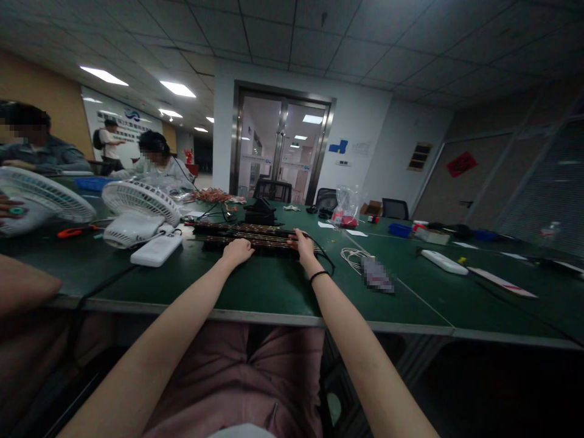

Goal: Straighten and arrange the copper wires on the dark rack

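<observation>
Grip-wise, left hand (237, 249) curls over the long dark strips (249, 233) on the tabletop (274, 292), closure unclear; right hand (302, 242) lies spread flat, apparently steadying them. Any lift needs both ends level.

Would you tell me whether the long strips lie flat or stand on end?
Flat: the strips lie lengthwise on the table.

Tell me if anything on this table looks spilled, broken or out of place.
Nothing stands out. The left hand and right hand rest on the dark strips, which lie flat; the white cable beside them is loosely coiled.
</observation>
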A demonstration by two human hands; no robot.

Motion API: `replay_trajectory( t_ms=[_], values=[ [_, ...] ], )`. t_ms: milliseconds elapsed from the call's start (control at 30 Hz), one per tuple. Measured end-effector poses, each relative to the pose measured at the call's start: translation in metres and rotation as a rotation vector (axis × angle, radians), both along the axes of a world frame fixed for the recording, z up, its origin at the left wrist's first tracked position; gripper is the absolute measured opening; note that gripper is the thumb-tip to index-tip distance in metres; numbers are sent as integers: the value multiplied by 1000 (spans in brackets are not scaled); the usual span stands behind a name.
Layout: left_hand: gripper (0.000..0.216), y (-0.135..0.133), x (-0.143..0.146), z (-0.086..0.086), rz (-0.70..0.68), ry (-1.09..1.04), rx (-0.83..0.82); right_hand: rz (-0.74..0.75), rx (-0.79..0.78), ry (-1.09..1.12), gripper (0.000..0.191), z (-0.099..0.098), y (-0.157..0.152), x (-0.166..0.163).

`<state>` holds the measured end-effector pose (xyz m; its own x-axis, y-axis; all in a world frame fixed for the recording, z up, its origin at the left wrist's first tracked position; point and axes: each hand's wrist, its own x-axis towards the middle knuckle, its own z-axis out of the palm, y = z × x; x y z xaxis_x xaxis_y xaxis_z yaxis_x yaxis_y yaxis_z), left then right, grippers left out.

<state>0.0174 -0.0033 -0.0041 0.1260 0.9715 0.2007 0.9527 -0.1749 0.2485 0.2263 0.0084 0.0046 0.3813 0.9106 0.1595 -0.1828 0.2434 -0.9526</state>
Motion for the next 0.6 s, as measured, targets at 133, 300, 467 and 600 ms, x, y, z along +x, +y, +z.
replay_trajectory(
  t_ms=[133, 300, 467, 600],
  values=[
    [22, -1, 1, 0, 5, 4, 7, -28, 34, 40, 15, 6, -1, 3],
    [22, -2, 1, 1, 1, -1, -6, -93, 40, 72, 18, 11, -2, 6],
    [21, -3, 1, 1, -1, -7, -9, -121, 13, 32, 18, 8, 0, 5],
    [22, -3, 1, 1, 2, -12, -5, -114, 10, 22, 18, 8, 0, 5]
  ],
)
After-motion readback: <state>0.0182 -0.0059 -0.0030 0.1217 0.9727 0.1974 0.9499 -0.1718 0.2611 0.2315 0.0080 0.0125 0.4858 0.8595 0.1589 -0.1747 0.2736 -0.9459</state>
